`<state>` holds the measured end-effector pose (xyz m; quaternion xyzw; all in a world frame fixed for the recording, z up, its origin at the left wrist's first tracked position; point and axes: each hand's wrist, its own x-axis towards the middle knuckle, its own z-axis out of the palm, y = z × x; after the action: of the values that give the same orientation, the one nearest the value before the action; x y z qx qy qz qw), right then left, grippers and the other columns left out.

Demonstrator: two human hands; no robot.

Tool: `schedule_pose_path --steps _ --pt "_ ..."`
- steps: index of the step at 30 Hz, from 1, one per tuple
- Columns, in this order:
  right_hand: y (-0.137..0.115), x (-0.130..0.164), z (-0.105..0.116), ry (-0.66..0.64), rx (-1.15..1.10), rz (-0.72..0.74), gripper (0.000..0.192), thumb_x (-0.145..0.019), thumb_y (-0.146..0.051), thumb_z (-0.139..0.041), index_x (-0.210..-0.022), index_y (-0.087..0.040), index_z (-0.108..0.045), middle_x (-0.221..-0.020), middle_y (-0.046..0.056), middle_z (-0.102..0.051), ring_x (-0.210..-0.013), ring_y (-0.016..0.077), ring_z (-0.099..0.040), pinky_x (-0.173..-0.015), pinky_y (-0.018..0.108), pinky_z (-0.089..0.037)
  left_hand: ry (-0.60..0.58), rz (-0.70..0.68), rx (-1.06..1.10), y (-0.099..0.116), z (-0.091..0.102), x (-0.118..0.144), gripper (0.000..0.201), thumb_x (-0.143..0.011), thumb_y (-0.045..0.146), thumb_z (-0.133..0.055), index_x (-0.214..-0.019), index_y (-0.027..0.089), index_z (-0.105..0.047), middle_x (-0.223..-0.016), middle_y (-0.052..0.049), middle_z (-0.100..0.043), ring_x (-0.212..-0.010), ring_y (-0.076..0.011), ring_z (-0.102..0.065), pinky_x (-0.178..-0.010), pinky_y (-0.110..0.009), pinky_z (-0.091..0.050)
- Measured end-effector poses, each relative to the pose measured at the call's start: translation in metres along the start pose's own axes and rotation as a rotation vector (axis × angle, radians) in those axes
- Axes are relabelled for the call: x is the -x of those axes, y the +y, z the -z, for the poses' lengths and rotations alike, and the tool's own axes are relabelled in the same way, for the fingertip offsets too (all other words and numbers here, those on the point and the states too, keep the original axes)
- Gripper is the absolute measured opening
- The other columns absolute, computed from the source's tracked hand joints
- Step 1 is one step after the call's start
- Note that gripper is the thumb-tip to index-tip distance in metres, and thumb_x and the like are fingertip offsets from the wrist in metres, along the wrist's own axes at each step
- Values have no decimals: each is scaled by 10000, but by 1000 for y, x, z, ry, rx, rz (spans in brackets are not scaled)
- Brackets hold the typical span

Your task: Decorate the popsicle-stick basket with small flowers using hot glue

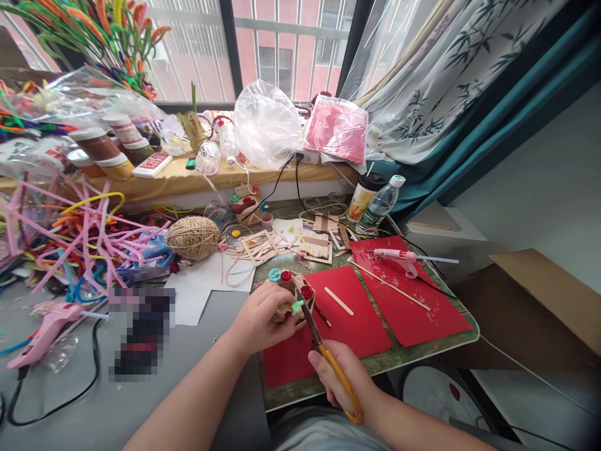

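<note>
My right hand (345, 376) is wrapped round the orange handles of a pair of scissors (313, 329), whose dark blades point up and away to the left. Just beyond them, my left hand (263, 316) has its fingers closed over a small craft piece (310, 310) of tan twine or wood, decorated with red roses (307, 292) and a blue flower (275, 274). A pale green flower (297, 307) shows at my left fingertips, close beside the blades. Whether the blades touch it I cannot tell. My left fingers hide much of the piece.
Red sheets (347, 300) lie below and to the right, bearing a craft stick (339, 300), a thin wooden rod and a pink glue gun (394, 254). Behind are a twine ball (192, 238), stick frames (263, 247) and a water bottle (381, 203). Another glue gun (47, 332) lies left.
</note>
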<state>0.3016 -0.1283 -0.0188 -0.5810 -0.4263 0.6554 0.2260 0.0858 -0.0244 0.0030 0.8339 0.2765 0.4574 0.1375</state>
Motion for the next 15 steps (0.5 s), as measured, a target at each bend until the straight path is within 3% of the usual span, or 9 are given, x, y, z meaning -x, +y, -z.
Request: schedule_pose_path --steps 5,10,13,15 --pt "9 -2 2 -154 -144 75 764 -708 -972 -634 -858 -253 -426 -564 -110 -426 -406 56 -358 -381 191 -350 32 35 15 -1 2 1 401 -782 90 -686 -1142 234 -587 -907 -45 -697 -783 -183 -625 -748 -328 -529" --pt "7 6 4 -323 -261 238 735 -765 -936 -635 -885 -238 -438 -739 -4 -610 -555 98 -529 -539 247 -489 61 50 33 -2 3 2 384 -799 125 -709 -1148 238 -593 -909 -51 -699 -800 -193 -641 -742 -333 -536" --pt "-2 8 12 -299 -294 273 724 -787 -933 -607 -911 -234 -462 -822 46 -667 -595 116 -551 -568 269 -497 115 99 21 -4 3 5 387 -835 133 -692 -1197 242 -611 -982 -74 -727 -853 -203 -681 -773 -340 -559" --pt "-12 5 29 -209 -248 296 707 -801 -921 -601 -918 -234 -486 -830 44 -669 -583 117 -531 -557 272 -483 145 175 24 -8 4 8 368 -864 154 -683 -1219 239 -628 -1018 -85 -735 -885 -211 -697 -791 -346 -566"
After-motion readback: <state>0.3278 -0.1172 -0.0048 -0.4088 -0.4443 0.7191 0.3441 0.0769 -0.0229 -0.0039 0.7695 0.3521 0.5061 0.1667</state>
